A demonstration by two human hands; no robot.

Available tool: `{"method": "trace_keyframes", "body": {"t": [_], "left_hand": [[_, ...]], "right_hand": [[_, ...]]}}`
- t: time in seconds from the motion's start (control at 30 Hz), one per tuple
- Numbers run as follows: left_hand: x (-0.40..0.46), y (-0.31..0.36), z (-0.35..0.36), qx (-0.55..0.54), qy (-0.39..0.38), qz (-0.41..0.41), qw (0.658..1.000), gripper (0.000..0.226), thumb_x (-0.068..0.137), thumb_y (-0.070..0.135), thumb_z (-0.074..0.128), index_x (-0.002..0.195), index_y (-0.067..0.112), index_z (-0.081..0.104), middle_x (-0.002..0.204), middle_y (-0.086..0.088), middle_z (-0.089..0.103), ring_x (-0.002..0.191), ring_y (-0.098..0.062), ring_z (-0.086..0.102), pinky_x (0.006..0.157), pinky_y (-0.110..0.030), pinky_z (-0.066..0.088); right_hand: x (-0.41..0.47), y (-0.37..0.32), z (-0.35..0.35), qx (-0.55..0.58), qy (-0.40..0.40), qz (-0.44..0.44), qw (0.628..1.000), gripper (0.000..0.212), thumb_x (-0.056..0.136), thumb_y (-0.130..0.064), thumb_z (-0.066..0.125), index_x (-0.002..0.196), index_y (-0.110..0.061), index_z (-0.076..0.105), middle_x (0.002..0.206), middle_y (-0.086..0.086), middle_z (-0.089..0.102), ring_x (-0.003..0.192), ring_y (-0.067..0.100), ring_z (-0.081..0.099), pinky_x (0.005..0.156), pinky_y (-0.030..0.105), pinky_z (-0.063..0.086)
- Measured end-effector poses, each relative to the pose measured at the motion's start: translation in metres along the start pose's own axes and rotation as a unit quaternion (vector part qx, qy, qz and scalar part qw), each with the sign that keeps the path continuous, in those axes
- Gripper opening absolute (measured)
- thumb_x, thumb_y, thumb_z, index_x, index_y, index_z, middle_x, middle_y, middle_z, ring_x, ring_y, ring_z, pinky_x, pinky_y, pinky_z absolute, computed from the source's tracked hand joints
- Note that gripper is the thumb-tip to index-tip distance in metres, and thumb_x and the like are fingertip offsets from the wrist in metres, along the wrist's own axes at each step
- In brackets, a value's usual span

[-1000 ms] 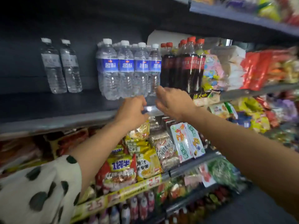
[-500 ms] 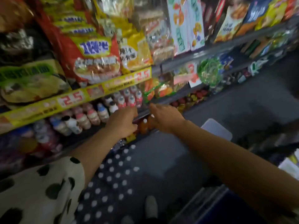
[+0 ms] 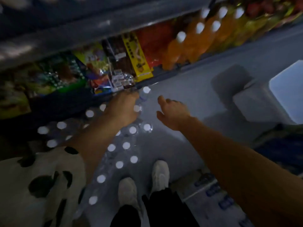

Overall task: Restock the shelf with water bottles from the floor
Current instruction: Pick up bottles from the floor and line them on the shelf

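Note:
Several water bottles with white caps (image 3: 126, 145) stand packed together on the grey floor below me, in the centre and left of the blurred, dim head view. My left hand (image 3: 123, 110) reaches down over the far end of the pack and grips one clear water bottle (image 3: 144, 95), whose cap pokes out past my fingers. My right hand (image 3: 173, 112) hovers just right of that bottle with fingers loosely spread, holding nothing. The shelf for the bottles is out of view.
The bottom shelf (image 3: 49, 99) runs across the top with snack packs and orange drink bottles (image 3: 188, 46). A white box (image 3: 287, 95) stands on the floor at right, and a printed carton (image 3: 213, 194) lies at lower right. My shoes (image 3: 144, 182) stand beside the pack.
My view has swung from the upper shelf down past the snack shelves to the floor. Both hands dropped from the shelf edge to the bottle pack, and the left hand took hold of a bottle.

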State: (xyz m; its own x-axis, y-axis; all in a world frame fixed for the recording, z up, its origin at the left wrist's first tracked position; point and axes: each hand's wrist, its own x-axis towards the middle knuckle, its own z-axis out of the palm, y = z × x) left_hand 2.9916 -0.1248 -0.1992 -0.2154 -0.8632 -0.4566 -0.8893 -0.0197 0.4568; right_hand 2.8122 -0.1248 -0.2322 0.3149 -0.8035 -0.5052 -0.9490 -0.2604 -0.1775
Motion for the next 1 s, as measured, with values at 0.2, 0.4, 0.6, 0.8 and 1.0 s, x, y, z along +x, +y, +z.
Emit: {"method": "trace_keyframes", "body": {"t": [0.2, 0.4, 0.6, 0.8, 1.0], "left_hand": [[0.065, -0.056, 0.074, 0.028, 0.023, -0.029, 0.999, 0.052, 0.075, 0.019, 0.074, 0.122, 0.010, 0.056, 0.126, -0.014, 0.056, 0.117, -0.035, 0.053, 0.094, -0.045, 0.047], [0.100, -0.084, 0.099, -0.010, 0.052, -0.044, 0.998, 0.058, 0.072, 0.015, 0.076, 0.126, 0.011, 0.052, 0.131, -0.010, 0.054, 0.122, -0.032, 0.050, 0.097, -0.048, 0.045], [0.096, -0.079, 0.089, -0.017, 0.058, -0.033, 0.998, 0.052, 0.075, 0.017, 0.074, 0.123, 0.010, 0.054, 0.124, -0.011, 0.056, 0.117, -0.033, 0.053, 0.091, -0.048, 0.048], [0.034, -0.020, 0.019, -0.076, 0.056, 0.001, 0.996, 0.058, 0.075, 0.020, 0.077, 0.126, 0.010, 0.052, 0.126, -0.012, 0.054, 0.115, -0.031, 0.053, 0.089, -0.045, 0.048], [-0.060, 0.084, -0.113, -0.145, -0.004, 0.095, 0.985, 0.085, 0.062, 0.031, 0.087, 0.135, 0.019, 0.046, 0.136, 0.000, 0.050, 0.125, -0.018, 0.049, 0.102, -0.035, 0.043]], "right_hand": [[0.110, 0.006, 0.076, -0.016, 0.051, 0.030, 0.998, 0.061, 0.092, -0.034, 0.052, 0.142, -0.013, 0.025, 0.124, 0.018, 0.055, 0.111, 0.038, 0.055, 0.085, 0.041, 0.044], [0.182, 0.011, 0.097, -0.042, 0.034, 0.006, 0.999, 0.065, 0.091, -0.031, 0.058, 0.144, -0.015, 0.024, 0.127, 0.022, 0.052, 0.115, 0.041, 0.053, 0.087, 0.042, 0.045], [0.175, 0.016, 0.081, -0.025, 0.028, -0.049, 0.998, 0.053, 0.094, -0.023, 0.054, 0.139, -0.009, 0.031, 0.121, 0.021, 0.058, 0.111, 0.040, 0.055, 0.083, 0.041, 0.044], [0.066, 0.026, -0.042, 0.064, 0.067, -0.098, 0.991, 0.042, 0.088, -0.024, 0.060, 0.121, -0.005, 0.044, 0.105, 0.023, 0.061, 0.096, 0.042, 0.057, 0.067, 0.038, 0.039], [-0.092, 0.007, -0.258, 0.112, 0.107, -0.190, 0.970, 0.023, 0.077, -0.029, 0.057, 0.087, -0.008, 0.053, 0.075, 0.001, 0.056, 0.071, 0.015, 0.051, 0.062, 0.031, 0.041]]}}
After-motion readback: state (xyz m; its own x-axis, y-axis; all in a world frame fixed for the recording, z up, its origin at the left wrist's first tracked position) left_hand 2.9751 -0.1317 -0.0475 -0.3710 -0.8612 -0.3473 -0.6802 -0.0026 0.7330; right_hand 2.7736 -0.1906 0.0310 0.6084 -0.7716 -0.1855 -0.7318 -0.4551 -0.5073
